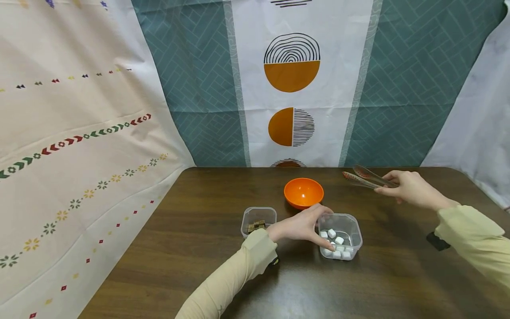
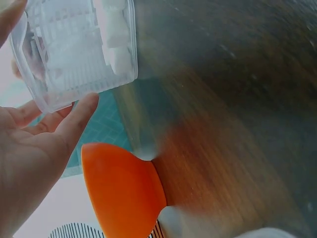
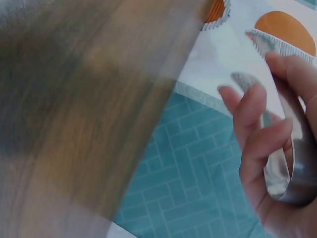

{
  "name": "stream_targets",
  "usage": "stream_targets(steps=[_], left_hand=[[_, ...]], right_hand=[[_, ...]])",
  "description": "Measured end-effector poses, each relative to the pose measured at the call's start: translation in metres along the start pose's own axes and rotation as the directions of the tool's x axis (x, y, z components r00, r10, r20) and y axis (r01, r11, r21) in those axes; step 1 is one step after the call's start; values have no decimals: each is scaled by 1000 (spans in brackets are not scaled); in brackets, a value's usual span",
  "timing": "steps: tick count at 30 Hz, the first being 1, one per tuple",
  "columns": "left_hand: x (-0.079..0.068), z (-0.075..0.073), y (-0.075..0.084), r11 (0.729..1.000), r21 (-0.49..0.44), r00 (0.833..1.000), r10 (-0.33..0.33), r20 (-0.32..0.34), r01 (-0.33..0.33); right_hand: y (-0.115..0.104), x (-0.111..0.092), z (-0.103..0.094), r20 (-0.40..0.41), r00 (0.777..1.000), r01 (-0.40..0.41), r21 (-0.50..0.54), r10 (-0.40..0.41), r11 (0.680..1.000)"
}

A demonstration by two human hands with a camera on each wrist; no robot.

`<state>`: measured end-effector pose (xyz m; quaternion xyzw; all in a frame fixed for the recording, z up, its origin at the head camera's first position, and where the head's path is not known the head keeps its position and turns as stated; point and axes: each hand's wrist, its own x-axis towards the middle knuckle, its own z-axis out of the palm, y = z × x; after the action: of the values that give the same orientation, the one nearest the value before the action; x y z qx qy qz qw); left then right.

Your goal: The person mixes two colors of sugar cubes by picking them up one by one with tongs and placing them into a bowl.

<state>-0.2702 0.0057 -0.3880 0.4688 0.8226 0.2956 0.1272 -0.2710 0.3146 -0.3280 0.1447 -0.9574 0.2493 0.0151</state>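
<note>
My left hand (image 1: 304, 223) grips a clear plastic container (image 1: 354, 235) by its left side, thumb near the front and fingers toward the back. Several white cubes (image 1: 339, 240) lie inside it, most of them toward the front; the left wrist view also shows the container (image 2: 74, 64) between thumb and fingers. Over the right part of the table, my right hand (image 1: 412, 188) holds metal tongs (image 1: 370, 178) with their tips pointing left and spread apart. In the right wrist view, fingers curl about the tongs (image 3: 297, 129).
An orange bowl (image 1: 303, 193) stands behind the left hand. Left of that hand is a second clear container (image 1: 259, 212) with brown pieces (image 1: 256, 226) in it, partly hidden by the sleeve. Patterned cloth (image 1: 199, 88) hangs behind the wooden table (image 1: 191, 212).
</note>
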Motion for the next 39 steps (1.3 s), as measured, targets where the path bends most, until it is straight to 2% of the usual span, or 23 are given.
stream_targets(steps=[6, 12, 23, 26, 30, 39], left_hand=[[1, 0, 1, 1000, -2, 1000, 0, 9, 0], [0, -1, 3, 1000, -3, 1000, 4, 7, -4], [-1, -1, 1, 998, -56, 1000, -16, 9, 16], [-1, -1, 2, 998, -54, 1000, -15, 15, 16], [0, -2, 2, 999, -44, 1000, -19, 18, 19], [2, -3, 3, 999, -21, 999, -33, 21, 34]], right_hand=[[-3, -1, -9, 77, 997, 17, 32, -19, 999], [-11, -1, -16, 131, 989, 64, 78, -74, 995], [-33, 4, -26, 216, 963, 100, 274, -163, 956], [-36, 2, -32, 264, 943, 116, 308, -202, 944], [-41, 1, -38, 344, 899, 151, 337, -270, 929], [-51, -1, -41, 442, 835, 212, 293, -329, 932]])
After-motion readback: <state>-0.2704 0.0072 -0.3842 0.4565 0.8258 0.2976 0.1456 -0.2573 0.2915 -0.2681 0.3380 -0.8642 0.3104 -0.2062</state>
